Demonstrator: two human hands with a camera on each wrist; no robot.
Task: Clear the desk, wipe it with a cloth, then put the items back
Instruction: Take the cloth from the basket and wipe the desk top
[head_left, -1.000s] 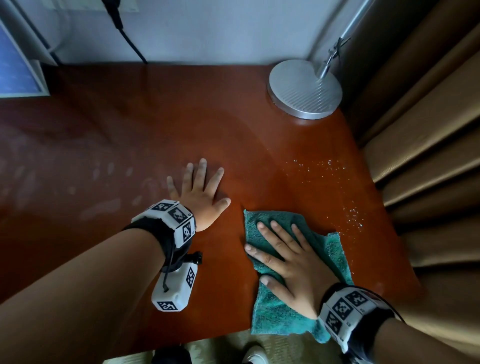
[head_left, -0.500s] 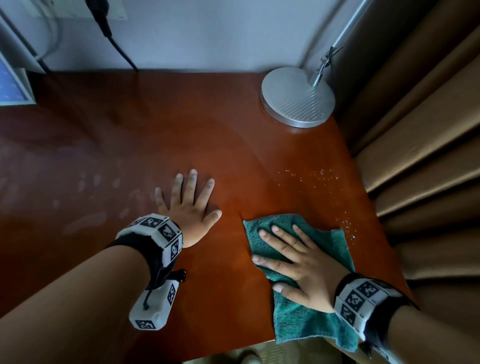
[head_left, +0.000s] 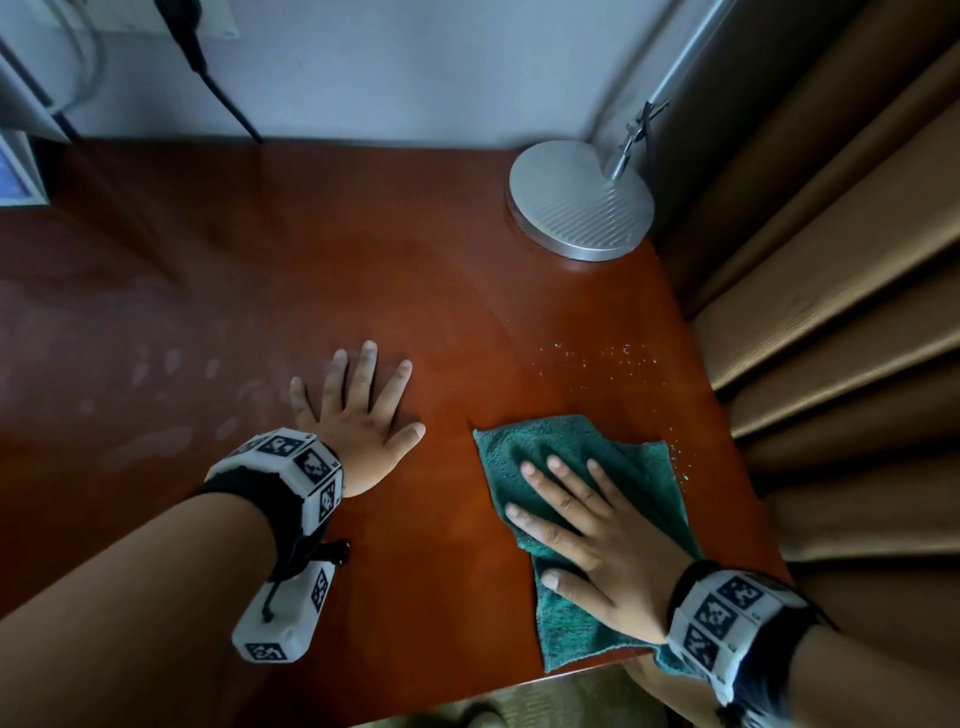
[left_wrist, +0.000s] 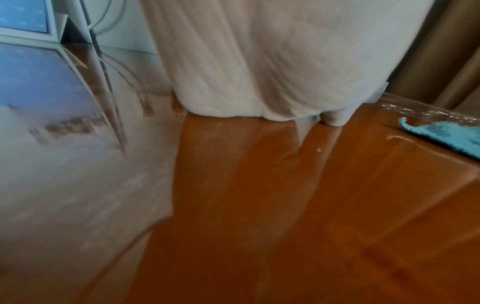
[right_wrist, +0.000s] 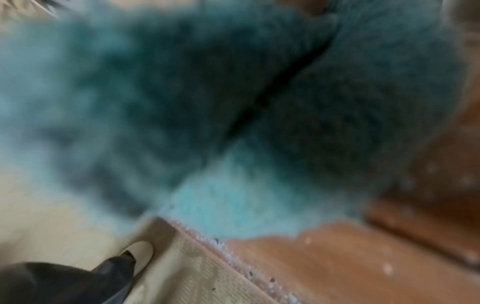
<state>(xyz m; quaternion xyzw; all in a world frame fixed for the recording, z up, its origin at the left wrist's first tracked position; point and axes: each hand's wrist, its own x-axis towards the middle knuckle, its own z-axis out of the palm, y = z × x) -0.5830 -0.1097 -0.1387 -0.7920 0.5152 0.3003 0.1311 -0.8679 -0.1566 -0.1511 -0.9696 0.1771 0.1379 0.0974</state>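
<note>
Right grip (head_left: 597, 540) is flat, fingers straight and spread, pressing on the green cloth (head_left: 641, 470); nothing is curled round it. The cloth lies on the table (head_left: 363, 270) under my palm, its near end reaching the table's front edge. Left grip (head_left: 358, 415) is also flat and splayed on bare wood, apart from the cloth on its inner side, holding nothing.

Ahead of the right grip, slightly outward: scattered water droplets (head_left: 597, 353), unwiped. Farther ahead is the round lamp base (head_left: 579, 202), at the back corner. The curtain (head_left: 831, 270) hangs close on the right grip's outer side. There are pale smudges (head_left: 156, 452) outward of the left grip. The right wrist view is mostly blurred cloth, with a shoe (right_wrist: 140, 253) on the floor below.

Since a second ago: the left grip has stayed put, the cloth's near end has swung a little toward the curtain, and the droplets remain.
</note>
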